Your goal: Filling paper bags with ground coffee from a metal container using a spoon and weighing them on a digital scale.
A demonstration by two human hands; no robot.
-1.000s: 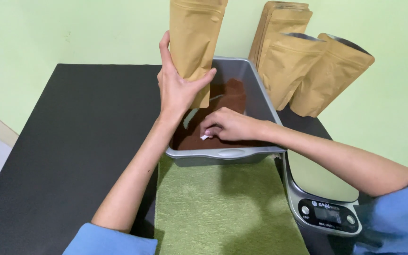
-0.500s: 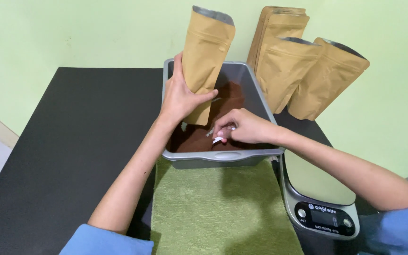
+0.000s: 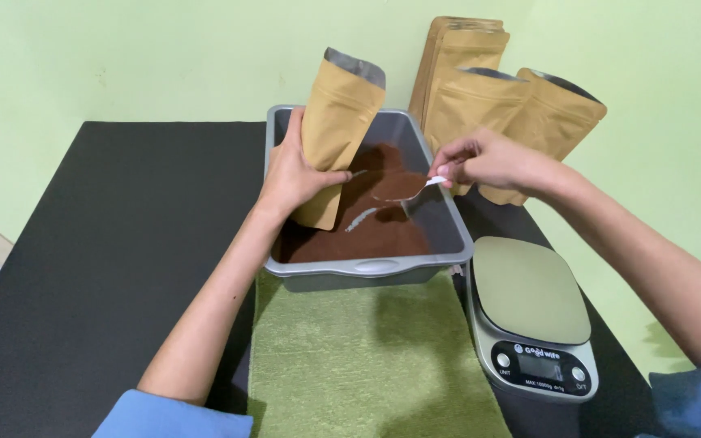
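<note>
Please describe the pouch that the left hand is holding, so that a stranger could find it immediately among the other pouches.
Start at the grey tub of brown powder in the middle of the black table. The pouch stands tilted over the tub's left side, gripped by the left hand. Unlike the other tan pouches leaning on the wall behind, it is in a hand, its open top facing the spoon.

Place: small packing station (likely home-run) | Evidence: kraft pouches (image 3: 480, 105), digital scale (image 3: 533, 316), powder tub (image 3: 440, 215), green wall (image 3: 123, 57)

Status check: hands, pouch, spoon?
Left hand grips open kraft pouch over grey tub. Right hand holds loaded spoon. Nothing between spoon and pouch.
</note>
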